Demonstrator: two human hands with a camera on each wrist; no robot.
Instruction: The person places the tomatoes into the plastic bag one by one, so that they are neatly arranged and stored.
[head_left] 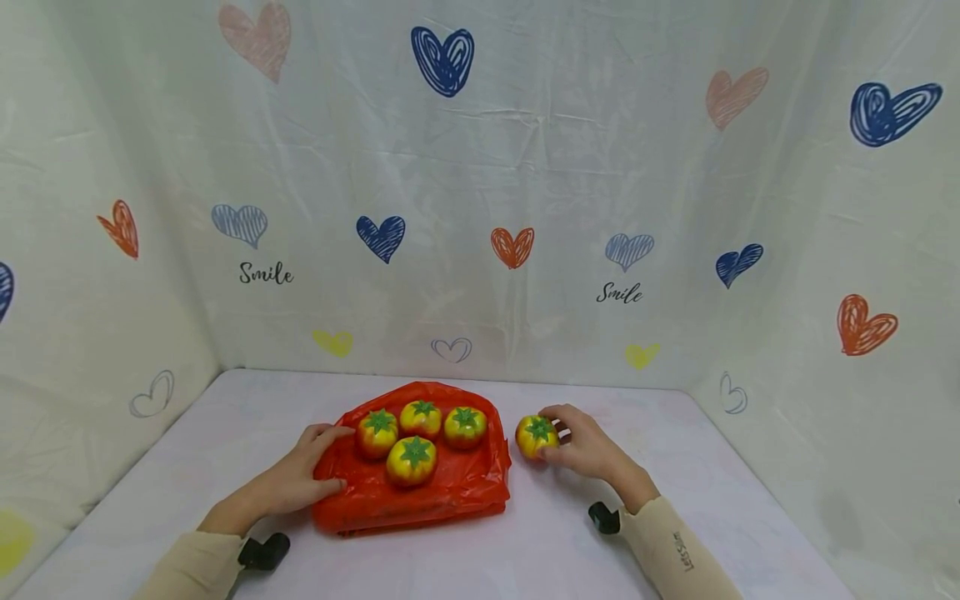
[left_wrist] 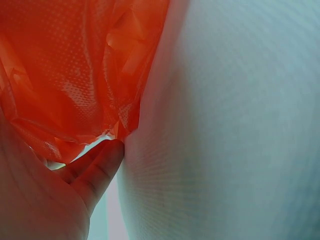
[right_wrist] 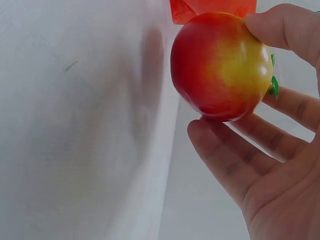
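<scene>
A red plastic bag [head_left: 457, 487] lies on the table with several yellow-and-red tomatoes on it, among them a front tomato [head_left: 411, 462]; each has a green star-shaped leafy top. My left hand [head_left: 298, 473] holds the bag's left side, fingers and thumb spread along its edge. In the left wrist view, fingertips touch the crinkled red plastic [left_wrist: 65, 75]. Just right of the bag, my right hand [head_left: 588, 446] grips another tomato [head_left: 536, 438]. The right wrist view shows this shiny tomato [right_wrist: 220, 65] between the thumb and the fingers, its green leaves partly hidden.
The white table [head_left: 420, 571] reaches back to a pale curtain [head_left: 555, 167] printed with hearts and "Smile". Curtain panels also stand to the left and right. A black wrist-worn piece [head_left: 264, 552] sits at the left sleeve, another black piece [head_left: 604, 517] at the right.
</scene>
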